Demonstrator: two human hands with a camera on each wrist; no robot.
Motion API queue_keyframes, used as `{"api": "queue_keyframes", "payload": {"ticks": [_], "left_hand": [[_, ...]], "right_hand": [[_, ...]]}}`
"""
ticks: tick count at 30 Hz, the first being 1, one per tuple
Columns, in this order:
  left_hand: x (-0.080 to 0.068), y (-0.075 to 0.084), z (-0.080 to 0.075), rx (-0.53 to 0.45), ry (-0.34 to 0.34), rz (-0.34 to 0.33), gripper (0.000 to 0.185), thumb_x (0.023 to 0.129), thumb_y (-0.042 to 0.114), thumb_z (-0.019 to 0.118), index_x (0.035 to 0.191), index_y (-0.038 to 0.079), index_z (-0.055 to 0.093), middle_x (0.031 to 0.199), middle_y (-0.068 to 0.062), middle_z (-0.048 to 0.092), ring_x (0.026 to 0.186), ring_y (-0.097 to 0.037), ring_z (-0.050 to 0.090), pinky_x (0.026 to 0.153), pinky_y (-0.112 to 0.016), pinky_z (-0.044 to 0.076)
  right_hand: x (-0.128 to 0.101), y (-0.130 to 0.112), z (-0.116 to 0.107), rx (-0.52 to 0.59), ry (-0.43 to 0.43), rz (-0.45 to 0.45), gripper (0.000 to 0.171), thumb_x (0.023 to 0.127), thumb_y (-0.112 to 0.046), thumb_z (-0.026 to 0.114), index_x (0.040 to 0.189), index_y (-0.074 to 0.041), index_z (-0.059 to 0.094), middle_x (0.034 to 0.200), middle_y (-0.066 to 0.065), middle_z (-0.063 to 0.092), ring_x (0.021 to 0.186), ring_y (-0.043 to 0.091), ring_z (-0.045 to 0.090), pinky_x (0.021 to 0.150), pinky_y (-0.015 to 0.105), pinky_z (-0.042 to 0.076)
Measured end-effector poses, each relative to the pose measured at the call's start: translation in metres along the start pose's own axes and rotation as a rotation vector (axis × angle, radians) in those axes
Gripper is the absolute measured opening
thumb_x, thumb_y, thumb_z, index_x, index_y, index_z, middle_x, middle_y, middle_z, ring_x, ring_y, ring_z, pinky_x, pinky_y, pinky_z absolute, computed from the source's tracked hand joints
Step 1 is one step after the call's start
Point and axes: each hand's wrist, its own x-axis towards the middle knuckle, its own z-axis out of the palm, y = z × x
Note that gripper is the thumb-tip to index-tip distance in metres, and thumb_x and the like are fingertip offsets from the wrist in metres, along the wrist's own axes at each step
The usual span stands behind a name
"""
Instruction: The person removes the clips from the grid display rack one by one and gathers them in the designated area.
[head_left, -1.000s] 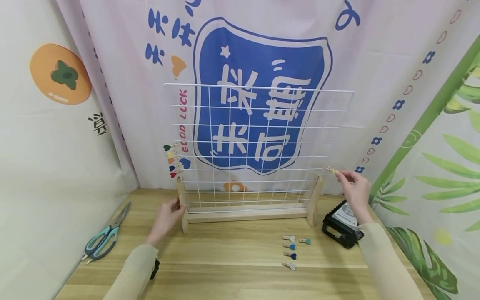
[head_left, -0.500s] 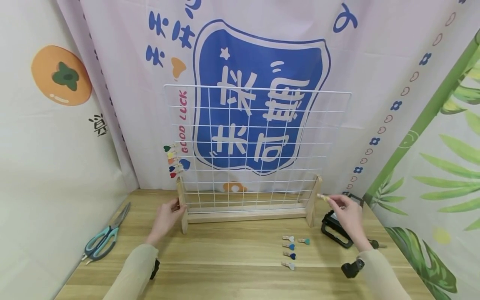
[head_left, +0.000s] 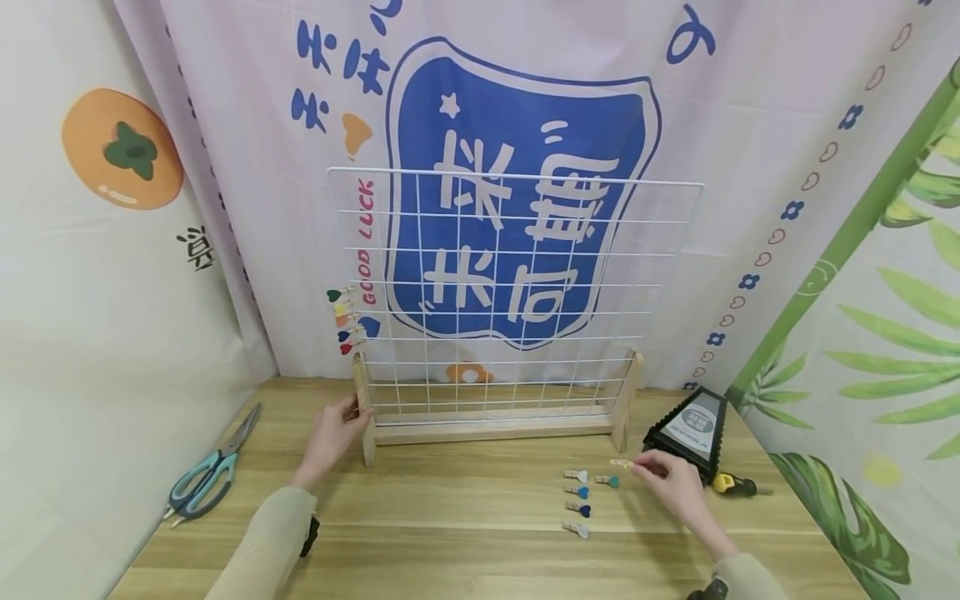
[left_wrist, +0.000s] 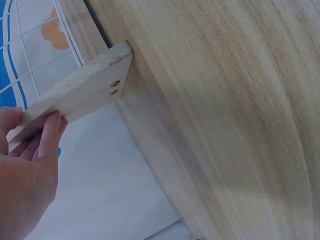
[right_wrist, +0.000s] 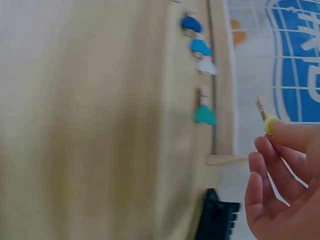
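My left hand point(head_left: 330, 437) grips the left wooden upright point(left_wrist: 82, 82) of a stand, thumb on one side and fingers on the other. White wire grid point(head_left: 517, 176) rises from this stand's wooden base point(head_left: 495, 431). Between thumb and fingertips, my right hand point(head_left: 675, 492) pinches a small wooden clothespin point(right_wrist: 262, 109) with a yellow heart, above the table at the right. Just left of it lie several loose heart clothespins, among them a teal one point(head_left: 613, 481) and a dark blue one point(head_left: 583, 509). More, including a green one point(head_left: 333, 296), are clipped down the grid's left edge.
Scissors point(head_left: 198, 492) with teal handles lie at the table's left side. A black case point(head_left: 688, 429) with a pale label sits right of the stand, and beside it is a yellow-and-black handled tool point(head_left: 735, 484). Printed cloth point(head_left: 285, 208) hangs behind the grid.
My right hand has come down from beside the grid's right edge toward the loose clothespins, still pinching the yellow-heart clothespin. The case and tool are now uncovered. My left hand has stayed put.
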Motion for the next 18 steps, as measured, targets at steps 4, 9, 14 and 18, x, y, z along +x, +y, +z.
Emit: {"api": "queue_keyframes", "payload": {"ticks": [4, 9, 14, 18], "left_hand": [[0.001, -0.001, 0.0, -0.004, 0.004, 0.001, 0.028, 0.094, 0.001, 0.063, 0.117, -0.015, 0.062, 0.114, -0.035, 0.067, 0.107, -0.045, 0.068, 0.088, -0.043, 0.061], [0.002, -0.002, 0.001, 0.0, 0.016, 0.002, 0.031, 0.094, 0.001, 0.063, 0.12, -0.016, 0.061, 0.114, -0.034, 0.067, 0.107, -0.045, 0.068, 0.087, -0.043, 0.061], [0.002, -0.002, 0.002, -0.004, 0.019, 0.006, 0.03, 0.094, 0.0, 0.063, 0.12, -0.016, 0.061, 0.114, -0.034, 0.067, 0.107, -0.045, 0.068, 0.087, -0.043, 0.061], [0.001, 0.0, 0.001, -0.008, 0.022, 0.008, 0.028, 0.094, 0.0, 0.063, 0.117, -0.015, 0.062, 0.113, -0.034, 0.068, 0.106, -0.045, 0.068, 0.086, -0.043, 0.062]], "right_hand": [[-0.008, 0.006, 0.011, -0.002, -0.089, 0.03, 0.006, 0.084, -0.012, 0.078, 0.09, -0.011, 0.076, 0.089, 0.005, 0.077, 0.071, -0.003, 0.062, 0.064, 0.014, 0.054], [-0.013, 0.011, 0.019, -0.019, -0.158, 0.06, 0.007, 0.084, -0.016, 0.078, 0.091, -0.015, 0.077, 0.093, 0.002, 0.078, 0.074, -0.001, 0.064, 0.067, 0.014, 0.053], [-0.014, 0.012, 0.022, -0.028, -0.168, 0.048, 0.007, 0.082, -0.014, 0.08, 0.088, -0.015, 0.077, 0.093, 0.001, 0.077, 0.073, -0.003, 0.062, 0.065, 0.014, 0.052], [-0.014, 0.013, 0.024, -0.049, -0.174, 0.039, 0.006, 0.081, -0.015, 0.08, 0.086, -0.015, 0.077, 0.091, 0.0, 0.076, 0.069, -0.006, 0.055, 0.062, 0.014, 0.048]]}}
